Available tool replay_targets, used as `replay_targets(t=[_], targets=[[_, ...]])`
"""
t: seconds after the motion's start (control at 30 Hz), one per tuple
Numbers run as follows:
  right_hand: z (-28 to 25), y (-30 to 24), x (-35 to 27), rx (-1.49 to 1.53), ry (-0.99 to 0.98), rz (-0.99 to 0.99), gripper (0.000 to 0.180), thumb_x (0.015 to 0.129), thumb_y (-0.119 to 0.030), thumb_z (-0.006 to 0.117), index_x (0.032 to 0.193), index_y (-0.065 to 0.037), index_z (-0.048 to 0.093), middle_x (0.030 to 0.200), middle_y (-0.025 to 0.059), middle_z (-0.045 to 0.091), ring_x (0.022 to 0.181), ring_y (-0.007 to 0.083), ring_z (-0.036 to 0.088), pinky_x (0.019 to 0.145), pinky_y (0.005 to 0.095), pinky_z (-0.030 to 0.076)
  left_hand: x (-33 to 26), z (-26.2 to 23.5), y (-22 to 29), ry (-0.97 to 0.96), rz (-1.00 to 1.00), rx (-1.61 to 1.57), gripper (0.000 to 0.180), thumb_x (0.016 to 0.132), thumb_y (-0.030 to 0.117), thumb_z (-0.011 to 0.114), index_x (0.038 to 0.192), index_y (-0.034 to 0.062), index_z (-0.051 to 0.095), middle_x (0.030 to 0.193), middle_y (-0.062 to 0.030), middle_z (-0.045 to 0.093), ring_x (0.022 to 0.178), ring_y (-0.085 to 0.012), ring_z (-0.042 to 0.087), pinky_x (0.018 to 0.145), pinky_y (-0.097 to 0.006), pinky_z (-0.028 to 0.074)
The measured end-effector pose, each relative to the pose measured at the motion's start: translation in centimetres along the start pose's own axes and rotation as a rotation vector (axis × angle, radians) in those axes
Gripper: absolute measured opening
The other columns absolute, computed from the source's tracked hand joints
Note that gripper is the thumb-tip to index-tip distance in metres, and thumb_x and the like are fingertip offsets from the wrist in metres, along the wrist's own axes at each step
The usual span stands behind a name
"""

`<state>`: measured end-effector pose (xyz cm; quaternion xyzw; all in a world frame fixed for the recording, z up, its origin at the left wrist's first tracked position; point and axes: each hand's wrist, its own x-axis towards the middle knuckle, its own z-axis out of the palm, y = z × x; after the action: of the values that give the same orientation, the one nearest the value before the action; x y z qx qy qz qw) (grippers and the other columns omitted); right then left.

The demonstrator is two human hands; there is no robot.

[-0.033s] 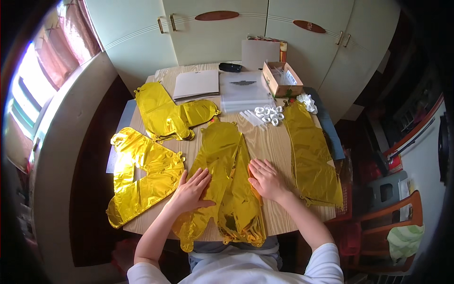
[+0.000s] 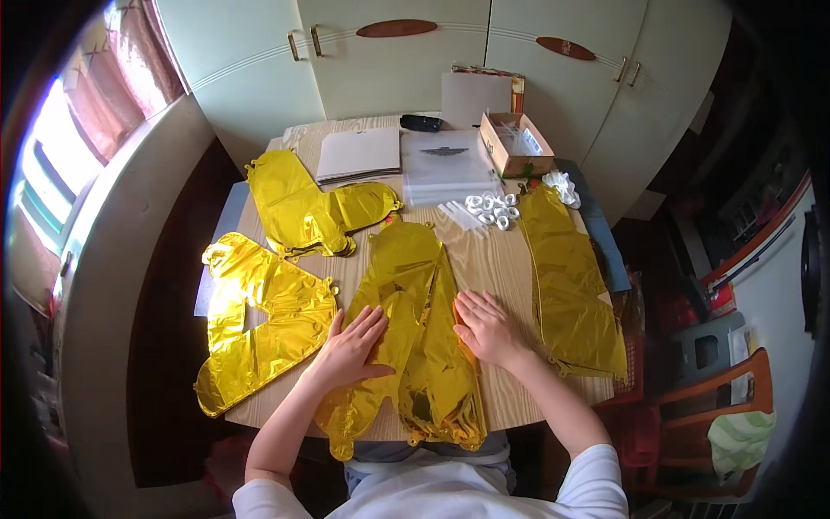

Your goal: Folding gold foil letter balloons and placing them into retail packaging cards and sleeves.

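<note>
A flat, uninflated gold foil balloon (image 2: 406,285) lies in front of me on the table, its lower end reaching the near edge. My left hand (image 2: 349,348) rests on its left side, fingers stretched out and palm down. On its right edge lies my right hand (image 2: 490,330), also flat, with the fingers extended. Orange shows at the foil edge beside the right fingers. To the left are another gold foil balloon (image 2: 268,333), crumpled and shiny, and a gold foil stack (image 2: 303,208) beyond it. More gold foil (image 2: 571,285) is spread along the right side.
White rolled ribbons (image 2: 493,210) and clear strips (image 2: 462,216) lie beyond the middle balloon. Farther back are clear plastic bags (image 2: 445,182), white sheets (image 2: 359,156), a black object (image 2: 421,123) and an open box (image 2: 529,162). A wooden chair (image 2: 761,381) stands at right.
</note>
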<state>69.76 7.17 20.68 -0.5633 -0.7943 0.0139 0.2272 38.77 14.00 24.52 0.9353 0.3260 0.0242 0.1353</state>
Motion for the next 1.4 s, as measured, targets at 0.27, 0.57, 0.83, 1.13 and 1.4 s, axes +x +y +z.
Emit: replay_targets(t=[0.27,0.57,0.83,1.13,1.4], targets=[[-0.5,-0.4,-0.3,-0.017,-0.010,0.025,0.055,0.098,-0.038,0.051,0.133,0.004,0.053,0.140,0.0184,0.052,0.136,0.0320,0.042,0.116,0.0440,0.028,0.9,-0.6,-0.1,-0.055,0.054,-0.012,0.099,0.076,0.064,0.067,0.148,0.0065,0.034,0.156,-0.0121,0.031,0.147,-0.0270,0.024,0.116,-0.061,0.012],[-1.1,-0.8,-0.5,-0.014,-0.064,0.010,0.052,0.094,-0.037,0.056,0.136,-0.006,0.053,0.144,0.0151,0.048,0.138,0.0320,0.038,0.115,0.0466,0.027,1.5,-0.5,-0.2,-0.064,0.102,-0.085,0.097,0.076,0.058,0.070,0.149,0.0074,0.031,0.157,-0.0116,0.030,0.147,-0.0273,0.022,0.116,-0.061,0.009],[-1.4,-0.7,-1.5,-0.034,-0.057,0.042,0.054,0.093,-0.039,0.057,0.134,-0.004,0.054,0.143,0.0173,0.048,0.137,0.0327,0.038,0.116,0.0469,0.026,2.7,-0.4,-0.3,-0.094,0.146,-0.082,0.098,0.076,0.056,0.070,0.151,0.0080,0.028,0.157,-0.0110,0.028,0.147,-0.0274,0.022,0.117,-0.060,0.009],[-1.5,-0.7,-1.4,0.007,-0.058,0.052,0.055,0.094,-0.041,0.056,0.136,-0.006,0.054,0.146,0.0170,0.045,0.139,0.0325,0.036,0.116,0.0478,0.025,0.1,-1.3,1.2,0.105,-0.017,-0.105,0.091,0.076,0.050,0.074,0.145,0.0026,0.037,0.154,-0.0220,0.030,0.146,-0.0391,0.021,0.118,-0.055,0.014],[-1.6,-0.8,-1.5,0.002,-0.092,0.061,0.055,0.093,-0.042,0.057,0.136,-0.009,0.054,0.146,0.0158,0.045,0.139,0.0318,0.036,0.116,0.0500,0.025,-12.1,-1.9,5.3,0.284,-0.464,-0.136,0.063,0.076,0.026,0.077,0.128,0.0027,0.050,0.130,-0.0204,0.051,0.118,-0.0381,0.049,0.099,-0.047,0.041]])
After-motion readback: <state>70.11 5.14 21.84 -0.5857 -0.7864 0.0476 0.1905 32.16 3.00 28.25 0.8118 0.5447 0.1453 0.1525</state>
